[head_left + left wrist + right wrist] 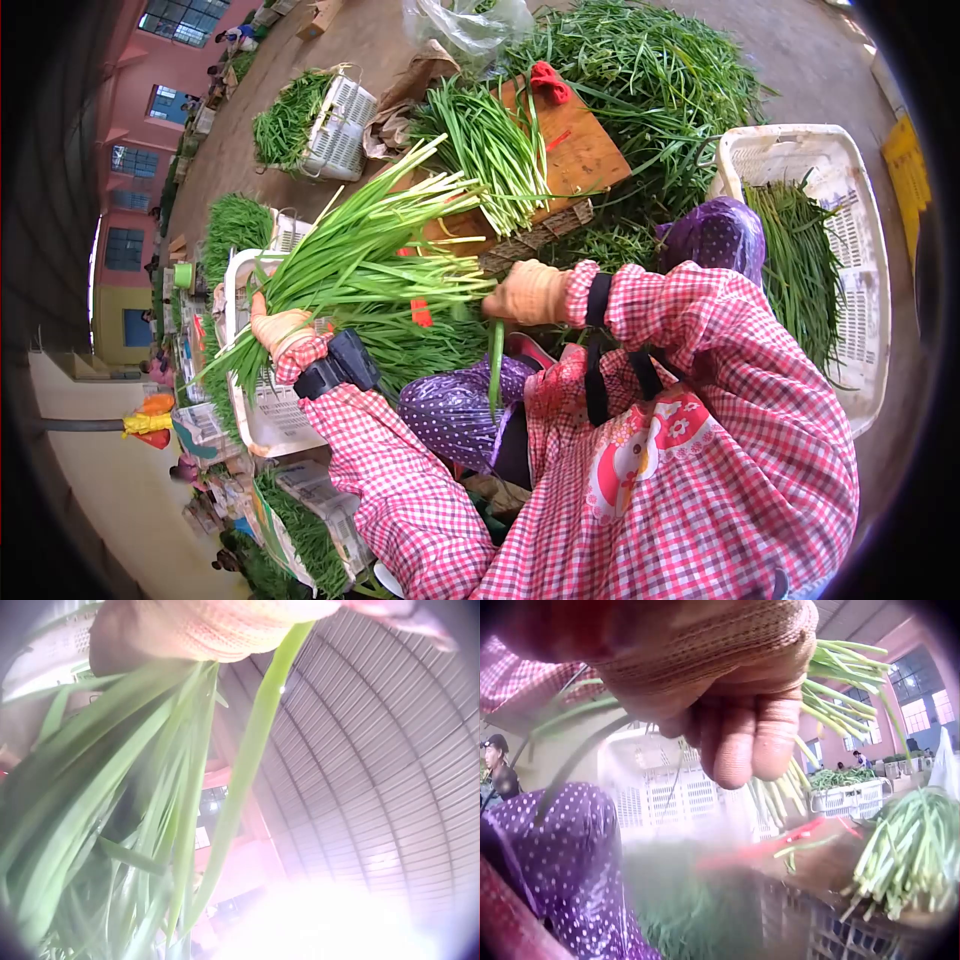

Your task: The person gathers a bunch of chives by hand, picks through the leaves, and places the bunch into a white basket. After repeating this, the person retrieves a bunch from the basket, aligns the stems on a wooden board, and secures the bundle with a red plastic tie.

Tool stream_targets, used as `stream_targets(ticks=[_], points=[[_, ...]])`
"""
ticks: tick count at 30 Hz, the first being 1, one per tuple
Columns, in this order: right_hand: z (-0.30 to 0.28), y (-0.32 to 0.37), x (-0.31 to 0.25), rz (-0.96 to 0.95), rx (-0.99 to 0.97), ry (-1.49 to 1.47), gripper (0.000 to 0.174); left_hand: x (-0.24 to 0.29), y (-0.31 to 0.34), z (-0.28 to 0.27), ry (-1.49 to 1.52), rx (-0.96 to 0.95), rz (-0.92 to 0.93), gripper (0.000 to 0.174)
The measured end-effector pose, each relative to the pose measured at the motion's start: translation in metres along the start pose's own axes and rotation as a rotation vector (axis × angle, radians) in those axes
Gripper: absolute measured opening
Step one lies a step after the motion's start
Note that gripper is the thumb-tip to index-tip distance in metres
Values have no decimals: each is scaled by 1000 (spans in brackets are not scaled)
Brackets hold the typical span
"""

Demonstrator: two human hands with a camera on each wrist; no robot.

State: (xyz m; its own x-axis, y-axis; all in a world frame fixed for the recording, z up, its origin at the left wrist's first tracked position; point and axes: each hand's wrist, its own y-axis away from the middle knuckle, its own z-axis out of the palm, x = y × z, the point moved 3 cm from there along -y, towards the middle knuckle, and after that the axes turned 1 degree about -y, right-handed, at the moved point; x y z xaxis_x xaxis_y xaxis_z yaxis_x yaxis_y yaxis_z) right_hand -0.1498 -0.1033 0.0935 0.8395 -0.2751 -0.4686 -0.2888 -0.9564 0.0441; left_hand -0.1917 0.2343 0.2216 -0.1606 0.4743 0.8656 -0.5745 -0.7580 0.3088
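Note:
My gloved left hand (280,325) grips a loose bunch of garlic chives (350,255), its pale stem ends fanning toward the upper right. In the left wrist view, flat leaves (97,772) hang below the glove (217,630). Close to the bunch's right side, my gloved right hand (530,293) has its fingers curled around a green chive leaf (496,365) that dangles over the lap. Bare fingertips (739,757) poke out of the right glove in the right wrist view. A red strip (421,313) shows beneath the bunch.
A wooden board (590,150) on a crate bears another chive bunch (490,150) and a red bundle (549,83). Behind it lies a large chive heap (650,70). White baskets stand at right (868,300) and left (280,425). Knees wrapped in purple plastic (455,410) are close below the hands.

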Motion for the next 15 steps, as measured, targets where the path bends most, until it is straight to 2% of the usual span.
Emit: stream_targets(ticks=[3,5,7,8,10,12,14,15], points=[[35,27,25,72,-80,-1,18,10,-10,-10,-4,-30,30,45],[54,43,44,135,-305,60,21,19,-14,-16,9,44,25,44],[111,49,87,135,-443,71,32,28,-24,-29,5,78,45,42],[102,50,85,134,-442,71,32,31,-29,-35,-2,64,49,42],[51,57,64,196,-401,151,45,32,-28,-36,10,67,46,42],[-8,49,36,244,-138,-66,46,31,-20,-32,21,66,41,42],[-27,34,26,233,120,-310,51,26,1,-17,10,86,42,43],[-19,20,26,170,320,-395,54,23,5,-13,8,81,43,43]])
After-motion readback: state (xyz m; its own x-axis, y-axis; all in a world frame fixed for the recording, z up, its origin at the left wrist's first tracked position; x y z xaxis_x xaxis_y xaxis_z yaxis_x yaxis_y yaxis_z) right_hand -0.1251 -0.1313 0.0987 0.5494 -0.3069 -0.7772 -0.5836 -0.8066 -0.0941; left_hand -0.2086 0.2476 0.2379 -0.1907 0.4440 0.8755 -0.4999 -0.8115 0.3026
